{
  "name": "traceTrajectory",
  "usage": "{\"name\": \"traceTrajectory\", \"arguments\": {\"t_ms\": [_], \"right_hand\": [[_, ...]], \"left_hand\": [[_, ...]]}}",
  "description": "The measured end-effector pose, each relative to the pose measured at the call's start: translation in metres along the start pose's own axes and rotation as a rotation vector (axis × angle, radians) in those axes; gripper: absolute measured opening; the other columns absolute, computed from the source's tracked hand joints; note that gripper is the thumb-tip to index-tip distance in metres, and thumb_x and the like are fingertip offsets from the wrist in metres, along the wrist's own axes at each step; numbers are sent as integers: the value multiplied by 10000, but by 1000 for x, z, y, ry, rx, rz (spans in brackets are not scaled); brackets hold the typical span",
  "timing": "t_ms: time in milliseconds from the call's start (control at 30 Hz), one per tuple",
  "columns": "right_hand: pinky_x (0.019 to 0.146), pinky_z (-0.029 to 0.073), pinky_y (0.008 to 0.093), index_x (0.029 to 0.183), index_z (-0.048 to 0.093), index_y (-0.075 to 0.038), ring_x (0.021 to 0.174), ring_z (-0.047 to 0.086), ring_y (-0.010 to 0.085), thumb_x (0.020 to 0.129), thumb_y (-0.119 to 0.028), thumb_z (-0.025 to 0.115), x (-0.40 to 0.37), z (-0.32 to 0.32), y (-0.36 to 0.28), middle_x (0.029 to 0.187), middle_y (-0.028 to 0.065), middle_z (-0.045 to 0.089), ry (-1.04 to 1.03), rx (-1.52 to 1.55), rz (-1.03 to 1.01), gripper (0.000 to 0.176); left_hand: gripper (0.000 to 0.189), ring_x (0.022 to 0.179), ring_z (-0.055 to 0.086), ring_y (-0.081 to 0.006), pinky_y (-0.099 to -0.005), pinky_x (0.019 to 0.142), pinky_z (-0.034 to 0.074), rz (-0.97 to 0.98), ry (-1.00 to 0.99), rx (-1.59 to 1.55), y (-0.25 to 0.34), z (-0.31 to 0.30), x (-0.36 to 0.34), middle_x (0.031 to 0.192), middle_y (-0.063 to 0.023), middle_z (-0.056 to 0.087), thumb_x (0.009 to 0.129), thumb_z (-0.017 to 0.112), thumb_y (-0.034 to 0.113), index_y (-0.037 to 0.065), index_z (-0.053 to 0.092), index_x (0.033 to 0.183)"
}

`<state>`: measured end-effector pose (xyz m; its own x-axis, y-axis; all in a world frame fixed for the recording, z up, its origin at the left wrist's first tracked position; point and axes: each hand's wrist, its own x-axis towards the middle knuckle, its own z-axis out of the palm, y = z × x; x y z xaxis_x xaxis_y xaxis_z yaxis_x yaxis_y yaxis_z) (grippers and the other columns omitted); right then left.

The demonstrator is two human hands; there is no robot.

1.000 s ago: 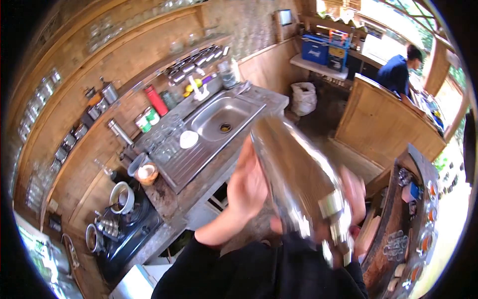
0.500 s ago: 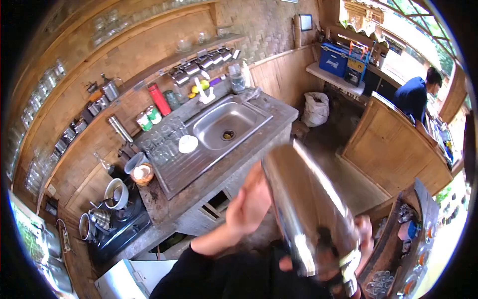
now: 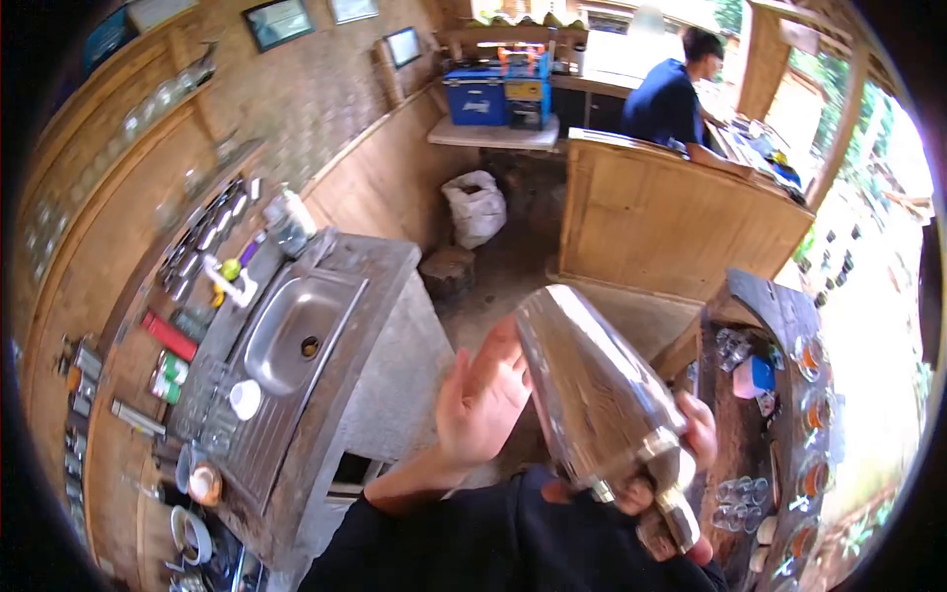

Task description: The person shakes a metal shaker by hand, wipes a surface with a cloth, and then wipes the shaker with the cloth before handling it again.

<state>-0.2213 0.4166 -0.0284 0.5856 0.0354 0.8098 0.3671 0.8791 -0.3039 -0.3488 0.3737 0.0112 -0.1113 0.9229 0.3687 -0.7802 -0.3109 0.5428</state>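
A shiny metal cocktail shaker (image 3: 597, 380) is tilted in front of me, its wide base up and away, its narrow capped end low and toward my body. My right hand (image 3: 698, 431) grips it near the narrow end; fingers show along the right side and a fingertip at the lower left, the rest hidden behind the metal. My left hand (image 3: 483, 400) is at the shaker's left side near the base, palm toward it. Its thumb stands apart and its fingers stretch out, fingertips right at the metal edge.
Left is a counter with a steel sink (image 3: 296, 335), a white bowl (image 3: 246, 400) and glasses (image 3: 202, 405). A wooden shelf (image 3: 735, 414) with cups (image 3: 816, 409) stands close on my right. Behind a wooden partition (image 3: 671, 217) works a person (image 3: 666, 104). A white sack (image 3: 474, 209) sits on the floor.
My view has turned right, so the sink has shifted left and the right-hand shelf shows more. The shaker stays in my right hand, and my left hand stays beside it.
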Motion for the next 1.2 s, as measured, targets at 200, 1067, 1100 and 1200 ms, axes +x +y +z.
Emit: {"name": "traceTrajectory", "arguments": {"t_ms": [200,1067,1100,1200], "right_hand": [[741,416,320,1074,524,-65,805,606,252,807,-543,634,63,4,7,986,110,575,-137,-30,-57,558],[880,302,377,1229,570,-99,1124,523,295,799,-773,340,28,-54,-124,1178,186,601,-4,-215,-652,831],[880,302,377,1229,570,-99,1124,523,295,799,-773,340,29,-61,-133,1178,186,601,-1,-239,-652,831],[899,369,413,1280,478,-137,1151,515,289,812,-576,533,51,-109,-189,1302,179,492,-518,-429,-66,644]], "left_hand": [[633,1367,305,-232,-394,1127,198,-159,-12,-128,-36,16,42,1458,-121,361,991,282,449,2,277,1438],[529,1249,456,-226,-355,1074,301,-664,-237,-207,-12,12,-60,1323,-115,527,944,419,357,-1,459,1331],[519,1226,475,-230,-357,1060,318,-687,-321,-350,-7,10,-68,1305,-125,539,950,422,343,-14,456,1326],[526,1223,481,-231,-359,1053,334,-713,-233,-171,-22,8,-70,1310,-132,534,952,426,345,-30,453,1320]]}}
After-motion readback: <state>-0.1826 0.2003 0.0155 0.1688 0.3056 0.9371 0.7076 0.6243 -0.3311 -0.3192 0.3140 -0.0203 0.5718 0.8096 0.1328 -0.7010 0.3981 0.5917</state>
